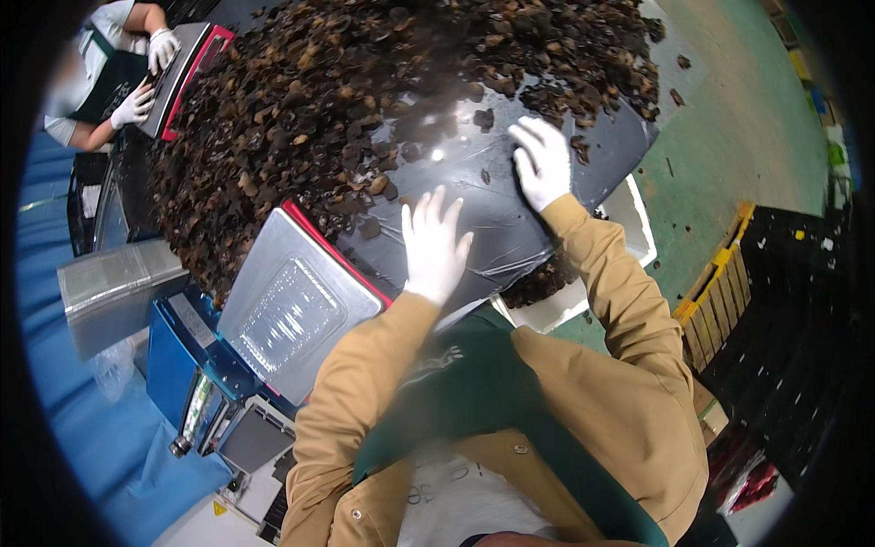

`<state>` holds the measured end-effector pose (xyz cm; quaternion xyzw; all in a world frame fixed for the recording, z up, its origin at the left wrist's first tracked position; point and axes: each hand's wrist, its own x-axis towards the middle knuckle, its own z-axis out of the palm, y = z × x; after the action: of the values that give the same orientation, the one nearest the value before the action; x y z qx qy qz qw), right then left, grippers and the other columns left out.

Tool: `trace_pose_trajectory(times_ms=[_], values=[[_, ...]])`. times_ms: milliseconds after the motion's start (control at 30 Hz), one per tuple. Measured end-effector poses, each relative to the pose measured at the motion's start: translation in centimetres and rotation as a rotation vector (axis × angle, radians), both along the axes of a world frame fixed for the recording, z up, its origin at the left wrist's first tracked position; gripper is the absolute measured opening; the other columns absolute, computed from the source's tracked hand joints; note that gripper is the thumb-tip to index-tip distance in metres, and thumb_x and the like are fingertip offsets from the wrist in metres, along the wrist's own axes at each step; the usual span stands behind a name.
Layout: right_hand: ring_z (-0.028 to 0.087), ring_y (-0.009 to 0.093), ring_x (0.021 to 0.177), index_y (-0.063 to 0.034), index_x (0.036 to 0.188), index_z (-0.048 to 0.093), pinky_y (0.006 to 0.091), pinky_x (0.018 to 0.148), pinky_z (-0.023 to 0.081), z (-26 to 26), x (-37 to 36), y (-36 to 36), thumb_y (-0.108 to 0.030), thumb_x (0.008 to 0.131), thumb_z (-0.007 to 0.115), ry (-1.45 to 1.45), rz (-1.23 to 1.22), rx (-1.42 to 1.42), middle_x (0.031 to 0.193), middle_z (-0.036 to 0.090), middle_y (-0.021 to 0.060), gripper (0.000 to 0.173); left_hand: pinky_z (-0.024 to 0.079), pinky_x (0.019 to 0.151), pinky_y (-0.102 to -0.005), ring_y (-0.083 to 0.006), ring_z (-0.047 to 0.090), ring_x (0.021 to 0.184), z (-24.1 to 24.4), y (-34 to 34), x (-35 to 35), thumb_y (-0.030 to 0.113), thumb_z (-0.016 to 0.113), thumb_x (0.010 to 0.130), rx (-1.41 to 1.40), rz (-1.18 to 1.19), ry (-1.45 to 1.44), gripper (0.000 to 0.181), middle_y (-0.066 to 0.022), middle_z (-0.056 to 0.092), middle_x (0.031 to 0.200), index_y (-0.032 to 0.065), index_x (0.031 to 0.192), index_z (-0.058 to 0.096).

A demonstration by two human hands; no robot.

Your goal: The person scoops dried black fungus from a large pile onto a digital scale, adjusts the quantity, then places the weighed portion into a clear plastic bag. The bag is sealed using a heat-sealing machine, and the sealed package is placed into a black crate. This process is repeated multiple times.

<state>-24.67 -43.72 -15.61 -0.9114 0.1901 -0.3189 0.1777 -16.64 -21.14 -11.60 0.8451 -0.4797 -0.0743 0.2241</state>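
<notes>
My left hand [435, 247], in a white glove, is held with its fingers apart over the grey plastic-covered tabletop [478, 198]. Farther right, my right hand [544, 163], also gloved, has slightly bent fingers and holds nothing visible. Whether either palm touches the plastic, I cannot tell. A big heap of dark brown dried pieces, which look like wood ear fungus [307, 89], covers the far and left parts of the table. Loose pieces lie near both hands. Left of my left hand, a clear plastic tray [294, 318] rests on a metal scale platform [256, 263] with a red edge.
A blue machine housing [167, 369] and a stack of clear plastic trays [123, 280] stand at left. White foam boxes [632, 219] sit under the table's near edge. A yellow pallet [718, 294] lies right. Across the heap, a co-worker's gloved hands [133, 106] are at another metal platform.
</notes>
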Motion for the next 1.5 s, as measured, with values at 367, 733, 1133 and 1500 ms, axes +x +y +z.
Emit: trace_pose_trajectory(times_ms=[367, 733, 1133, 1500], values=[[0.043, 0.031, 0.133, -0.0060, 0.133, 0.051, 0.0431, 0.108, 0.037, -2.4, 8.2, 7.6, -0.017, 0.081, 0.066, 0.210, 0.640, 0.051, 0.141, 0.049, 0.0135, 0.055, 0.022, 0.111, -0.0536, -0.0393, 0.034, 0.132, -2.6, 0.9, 2.5, 0.005, 0.060, 0.080, 0.059, 0.305, -0.093, 0.049, -0.0194, 0.042, 0.140, 0.0037, 0.128, 0.051], [0.059, 0.029, 0.106, -0.0048, 0.105, 0.065, 0.0433, 0.093, 0.045, 2.0, -12.4, 4.5, -0.012, 0.082, 0.065, 0.341, 0.565, 0.188, 0.110, 0.064, 0.0095, 0.025, 0.030, 0.111, -0.0402, -0.0340, 0.042, 0.130, -1.9, -4.2, 5.1, 0.005, 0.050, 0.092, -0.375, 0.379, -0.009, 0.048, -0.0198, 0.046, 0.140, -0.0007, 0.139, 0.043], [0.059, 0.032, 0.102, -0.0055, 0.109, 0.066, 0.0396, 0.090, 0.048, 1.2, -14.0, 6.1, -0.002, 0.081, 0.062, 0.094, 0.003, 0.424, 0.111, 0.065, 0.0124, 0.028, 0.053, 0.077, -0.0418, -0.0323, 0.067, 0.086, -1.8, -7.3, 16.1, 0.025, 0.064, 0.082, 0.321, 0.332, -0.075, 0.021, -0.0129, 0.070, 0.090, 0.0098, 0.095, 0.068], [0.056, 0.034, 0.098, -0.0094, 0.119, 0.061, 0.0413, 0.089, 0.045, -0.4, -9.7, -4.6, -0.022, 0.082, 0.067, 0.086, -0.385, 0.125, 0.111, 0.062, 0.0123, 0.040, 0.041, 0.102, -0.0380, -0.0305, 0.054, 0.117, 1.2, -5.1, -4.0, 0.010, 0.069, 0.081, -0.098, -0.116, 0.417, 0.038, -0.0161, 0.059, 0.124, 0.0056, 0.118, 0.063]])
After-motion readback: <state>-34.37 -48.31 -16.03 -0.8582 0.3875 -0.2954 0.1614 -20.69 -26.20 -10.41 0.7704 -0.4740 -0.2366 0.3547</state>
